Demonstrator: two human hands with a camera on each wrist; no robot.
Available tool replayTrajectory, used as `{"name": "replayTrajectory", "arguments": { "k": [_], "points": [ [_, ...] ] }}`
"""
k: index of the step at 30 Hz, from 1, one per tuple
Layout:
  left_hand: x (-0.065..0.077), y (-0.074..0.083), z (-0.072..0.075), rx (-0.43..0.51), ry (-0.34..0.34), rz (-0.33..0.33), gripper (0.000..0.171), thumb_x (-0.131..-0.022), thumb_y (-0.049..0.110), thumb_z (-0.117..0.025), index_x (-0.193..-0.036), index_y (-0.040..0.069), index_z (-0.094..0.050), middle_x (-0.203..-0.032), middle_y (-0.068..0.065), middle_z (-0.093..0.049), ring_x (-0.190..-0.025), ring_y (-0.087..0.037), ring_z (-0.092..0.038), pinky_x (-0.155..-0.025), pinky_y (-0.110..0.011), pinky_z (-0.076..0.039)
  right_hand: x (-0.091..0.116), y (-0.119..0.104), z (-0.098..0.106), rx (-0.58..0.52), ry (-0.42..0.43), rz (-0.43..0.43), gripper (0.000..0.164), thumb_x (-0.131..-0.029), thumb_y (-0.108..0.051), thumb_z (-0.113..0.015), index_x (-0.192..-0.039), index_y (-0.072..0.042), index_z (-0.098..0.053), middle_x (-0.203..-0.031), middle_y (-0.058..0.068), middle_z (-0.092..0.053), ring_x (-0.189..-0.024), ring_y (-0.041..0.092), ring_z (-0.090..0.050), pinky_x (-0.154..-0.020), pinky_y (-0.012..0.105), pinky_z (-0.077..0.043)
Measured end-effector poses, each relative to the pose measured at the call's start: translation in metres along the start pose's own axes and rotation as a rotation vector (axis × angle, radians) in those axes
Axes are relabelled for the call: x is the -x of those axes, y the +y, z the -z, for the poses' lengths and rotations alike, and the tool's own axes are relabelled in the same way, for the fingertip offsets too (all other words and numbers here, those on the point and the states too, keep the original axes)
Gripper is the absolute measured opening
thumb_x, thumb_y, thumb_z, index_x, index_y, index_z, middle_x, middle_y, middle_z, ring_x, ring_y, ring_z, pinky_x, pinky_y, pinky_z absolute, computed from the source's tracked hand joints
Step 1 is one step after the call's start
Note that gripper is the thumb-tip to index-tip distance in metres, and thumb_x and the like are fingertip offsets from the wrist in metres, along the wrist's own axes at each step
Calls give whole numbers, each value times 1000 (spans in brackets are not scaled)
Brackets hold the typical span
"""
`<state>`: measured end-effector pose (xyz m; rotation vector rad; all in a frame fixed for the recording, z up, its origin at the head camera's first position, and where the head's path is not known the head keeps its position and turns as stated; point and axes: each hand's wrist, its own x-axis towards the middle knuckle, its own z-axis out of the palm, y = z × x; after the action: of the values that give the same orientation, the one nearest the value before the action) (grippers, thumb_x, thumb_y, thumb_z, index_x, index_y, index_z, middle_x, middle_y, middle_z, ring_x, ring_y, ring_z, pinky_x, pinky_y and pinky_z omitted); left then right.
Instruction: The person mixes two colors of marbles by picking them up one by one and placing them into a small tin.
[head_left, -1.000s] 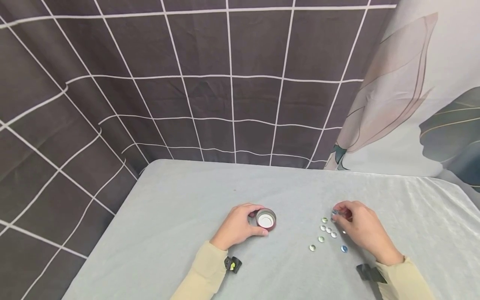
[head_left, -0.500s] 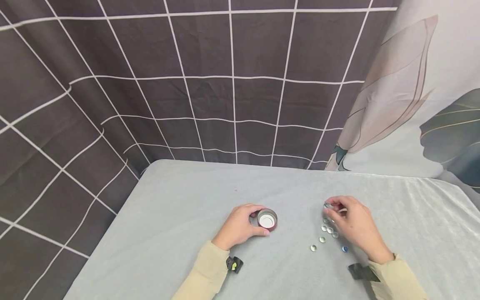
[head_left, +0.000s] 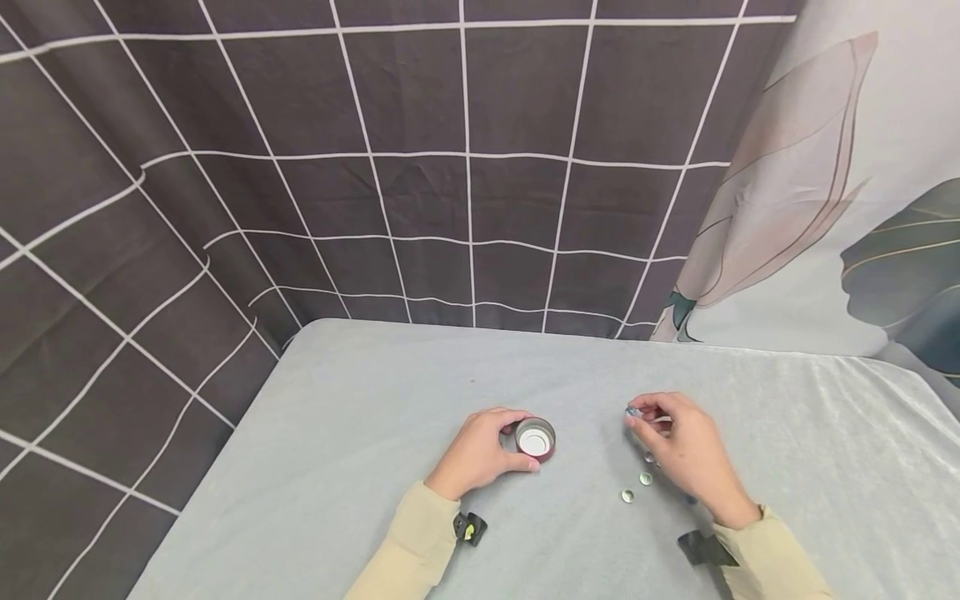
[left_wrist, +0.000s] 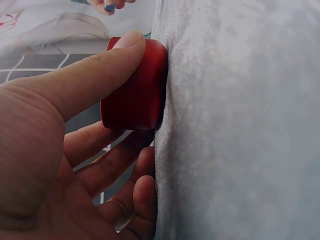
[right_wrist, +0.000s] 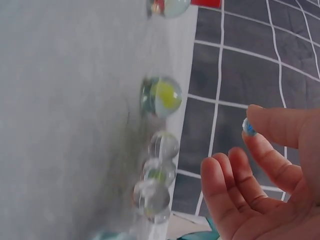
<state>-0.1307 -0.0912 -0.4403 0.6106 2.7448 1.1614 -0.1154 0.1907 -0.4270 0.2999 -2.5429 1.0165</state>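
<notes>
My left hand point(head_left: 474, 448) grips a small round red tin point(head_left: 536, 440) on the table, thumb on the near side and fingers on the far side. Its open top faces up, showing a silvery wall and a white bottom. In the left wrist view the tin's smooth red side point(left_wrist: 139, 95) rests against the cloth. To the right, my right hand point(head_left: 693, 446) pinches a blue-and-clear marble point(right_wrist: 248, 127) between thumb and index finger, raised above the cloth; the other fingers are loosely bent. Several glass marbles lie under and beside this hand, partly hidden by it.
A green-tinted marble point(head_left: 646, 479) and a clear one point(head_left: 627, 497) lie nearest the front. The right wrist view shows a yellow-and-clear marble point(right_wrist: 167, 96) and a cluster of clear marbles point(right_wrist: 151, 196). Pale grey cloth point(head_left: 360, 400) covers the table; a dark checked curtain point(head_left: 420, 200) hangs behind.
The right hand has lifted the blue marble off the cloth among the others and carried it left, toward the tin. My left hand and the tin stay in place.
</notes>
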Motion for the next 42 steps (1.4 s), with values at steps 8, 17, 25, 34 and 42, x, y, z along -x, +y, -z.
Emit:
{"name": "replayTrajectory", "arguments": {
  "k": [8, 17, 25, 34, 42],
  "points": [
    [0, 0, -1, 1, 1, -3, 55, -71, 27, -92, -122, 16, -72, -108, 3, -70, -93, -10, -57, -89, -30, -49, -1, -10, -6, -45, -2, -19, 17, -82, -4, -81, -98, -5, -74, -87, 1, -66, -80, 13, -64, -73, 13, -54],
    [0, 2, 1, 4, -4, -3, 55, -72, 26, -92, -122, 16, -72, -107, 3, -70, -93, -10, -58, -88, -30, -49, -1, -19, -15, -110, 1, -12, 18, -82, -1, -80, -99, -5, -74, -92, 3, -67, -81, 15, -65, -74, 11, -53],
    [-1, 5, 1, 2, -3, -1, 57, -71, 27, -92, -123, 16, -72, -109, 2, -71, -95, -11, -60, -88, -29, -50, 0, -28, -26, -96, 3, 24, 20, -81, 0, -80, -99, -6, -74, -94, 4, -66, -82, 20, -66, -74, 35, -61],
    [-1, 4, 1, -4, -7, -12, 55, -72, 26, -92, -122, 15, -72, -107, 2, -71, -93, -11, -59, -87, -29, -50, -1, -38, -34, -113, -31, 53, 18, -82, -2, -81, -98, -8, -73, -95, 4, -66, -83, 18, -66, -75, 36, -61],
    [0, 4, 0, -17, -5, 1, 56, -72, 26, -92, -122, 12, -72, -104, 2, -70, -92, -11, -59, -86, -29, -50, 0, -47, -43, -118, -65, 73, 20, -80, 0, -81, -97, -7, -73, -95, 5, -65, -84, 19, -65, -75, 37, -61]
  ]
}}
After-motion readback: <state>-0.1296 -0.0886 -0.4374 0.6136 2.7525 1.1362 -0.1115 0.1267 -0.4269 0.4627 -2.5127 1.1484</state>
